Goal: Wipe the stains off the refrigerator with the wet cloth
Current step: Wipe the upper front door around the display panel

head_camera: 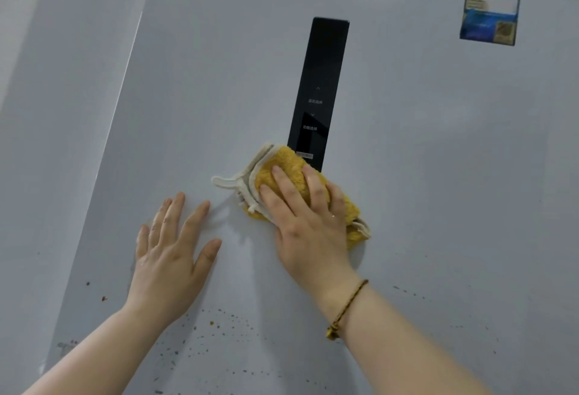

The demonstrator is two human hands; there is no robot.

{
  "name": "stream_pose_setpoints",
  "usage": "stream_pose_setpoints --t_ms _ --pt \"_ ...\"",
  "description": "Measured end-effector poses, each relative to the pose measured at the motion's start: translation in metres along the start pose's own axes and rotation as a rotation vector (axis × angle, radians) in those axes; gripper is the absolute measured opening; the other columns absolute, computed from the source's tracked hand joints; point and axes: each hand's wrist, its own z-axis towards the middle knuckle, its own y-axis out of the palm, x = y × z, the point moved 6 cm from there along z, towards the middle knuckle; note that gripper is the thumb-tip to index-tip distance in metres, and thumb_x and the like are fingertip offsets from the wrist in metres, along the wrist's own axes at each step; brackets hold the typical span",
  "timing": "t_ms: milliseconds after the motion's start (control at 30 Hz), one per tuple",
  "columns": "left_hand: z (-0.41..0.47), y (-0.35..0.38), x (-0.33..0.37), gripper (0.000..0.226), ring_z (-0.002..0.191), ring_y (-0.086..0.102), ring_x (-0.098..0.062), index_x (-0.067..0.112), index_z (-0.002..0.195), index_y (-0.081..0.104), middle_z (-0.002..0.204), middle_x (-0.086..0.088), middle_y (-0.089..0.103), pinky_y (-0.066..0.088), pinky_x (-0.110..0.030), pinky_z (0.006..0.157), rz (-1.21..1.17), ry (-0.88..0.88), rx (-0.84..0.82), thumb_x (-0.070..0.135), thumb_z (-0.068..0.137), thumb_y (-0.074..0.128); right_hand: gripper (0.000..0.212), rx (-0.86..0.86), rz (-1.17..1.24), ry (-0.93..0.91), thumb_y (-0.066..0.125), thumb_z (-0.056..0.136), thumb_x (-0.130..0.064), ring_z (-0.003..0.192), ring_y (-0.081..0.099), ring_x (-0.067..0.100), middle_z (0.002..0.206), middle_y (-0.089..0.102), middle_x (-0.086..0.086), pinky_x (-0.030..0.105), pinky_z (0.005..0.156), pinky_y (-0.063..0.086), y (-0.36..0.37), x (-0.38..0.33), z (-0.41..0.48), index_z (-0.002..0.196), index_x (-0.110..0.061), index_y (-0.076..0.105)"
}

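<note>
Under the control panel [319, 90], the right hand [308, 225] is pressing the yellow cloth [288, 162] flat-fingered, not clutching; the left hand [170, 256] is resting splayed on the refrigerator [423, 159].

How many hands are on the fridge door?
2. The left hand lies flat on the refrigerator door; the right hand presses the yellow cloth against it below the black panel.

Count: 1 fridge [407, 175]; 1 cloth [288, 162]; 2 hands, left hand [169, 256] and right hand [308, 222]; 1 black panel [322, 81]; 1 sticker [492, 0]; 1 bracelet [347, 307]; stains [219, 322]: dozens of specks, too small and too many to count exactly.
</note>
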Motion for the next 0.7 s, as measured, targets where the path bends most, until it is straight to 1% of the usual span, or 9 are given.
stream_pose_setpoints --t_ms 100,200,300,367,433,500,600,667,700 --pt "0.0 -0.002 0.002 0.089 0.143 0.001 -0.019 0.026 0.143 0.024 0.155 -0.004 0.008 -0.001 -0.037 0.114 -0.012 -0.013 -0.008 0.065 0.065 0.003 0.039 0.01 0.032 -0.174 0.041 0.078 -0.019 0.118 0.039 0.029 0.123 0.062 -0.001 0.045 0.094 0.029 -0.001 -0.007 -0.019 0.107 -0.023 0.067" --pt "-0.001 -0.005 0.004 0.084 0.143 -0.005 -0.016 0.029 0.144 0.018 0.156 -0.001 0.002 -0.003 -0.036 0.114 0.001 -0.017 -0.048 0.064 0.068 0.004 0.037 0.039 0.011 -0.316 0.046 0.078 -0.016 0.117 0.042 0.027 0.123 0.062 -0.001 0.043 0.093 0.032 -0.016 0.028 -0.044 0.11 -0.024 0.062" --pt "-0.003 -0.005 0.005 0.058 0.142 -0.012 -0.013 0.032 0.144 0.009 0.155 0.001 -0.007 -0.005 -0.037 0.115 0.014 -0.037 -0.117 0.051 0.092 0.025 0.039 0.055 -0.088 -0.207 0.044 0.077 -0.02 0.115 0.04 0.029 0.124 0.061 0.002 0.042 0.089 0.03 -0.032 0.077 -0.042 0.116 -0.023 0.051" --pt "-0.002 -0.007 0.008 0.056 0.142 -0.013 -0.013 0.031 0.145 0.008 0.155 0.001 -0.008 -0.004 -0.037 0.115 0.007 -0.052 -0.124 0.041 0.094 0.031 0.04 0.074 -0.114 -0.038 0.042 0.077 -0.021 0.114 0.038 0.03 0.124 0.061 0.004 0.041 0.087 0.028 -0.034 0.088 -0.032 0.117 -0.022 0.048" --pt "-0.003 -0.008 0.013 0.06 0.142 -0.012 -0.014 0.03 0.145 0.008 0.155 0.001 -0.009 -0.002 -0.038 0.115 -0.011 -0.082 -0.13 0.042 0.092 0.033 0.041 0.085 -0.099 0.016 0.041 0.076 -0.021 0.114 0.037 0.03 0.125 0.061 0.004 0.042 0.088 0.027 -0.028 0.073 -0.031 0.117 -0.022 0.047" --pt "-0.006 -0.006 0.018 0.064 0.142 -0.013 -0.016 0.028 0.145 0.004 0.155 0.0 -0.012 -0.001 -0.039 0.115 -0.01 -0.125 -0.147 0.046 0.091 0.033 0.04 0.061 -0.059 -0.121 0.04 0.078 -0.018 0.116 0.037 0.03 0.125 0.061 0.002 0.042 0.091 0.028 -0.021 0.049 -0.047 0.117 -0.023 0.048" --pt "-0.011 -0.001 0.027 0.071 0.142 -0.013 -0.019 0.024 0.146 -0.002 0.154 -0.002 -0.018 -0.001 -0.04 0.115 0.089 -0.1 -0.169 0.05 0.09 0.033 0.037 -0.011 -0.008 -0.439 0.025 0.091 -0.015 0.119 0.042 0.028 0.125 0.061 -0.004 0.044 0.096 0.033 -0.022 0.035 -0.086 0.117 -0.026 0.049" --pt "-0.014 0.001 0.035 0.072 0.142 -0.012 -0.02 0.026 0.146 -0.001 0.154 -0.002 -0.018 -0.002 -0.04 0.115 0.093 -0.066 -0.158 0.051 0.088 0.036 0.035 -0.04 -0.022 -0.521 0.026 0.092 -0.016 0.12 0.042 0.026 0.126 0.06 -0.006 0.044 0.098 0.033 -0.03 0.054 -0.09 0.118 -0.027 0.048" --pt "-0.017 0.001 0.039 0.072 0.142 -0.012 -0.02 0.028 0.145 0.0 0.154 -0.001 -0.017 -0.002 -0.04 0.115 0.088 -0.049 -0.151 0.051 0.088 0.037 0.035 -0.027 -0.049 -0.492 0.032 0.09 -0.015 0.12 0.042 0.026 0.126 0.059 -0.005 0.044 0.097 0.033 -0.034 0.069 -0.084 0.118 -0.027 0.049"
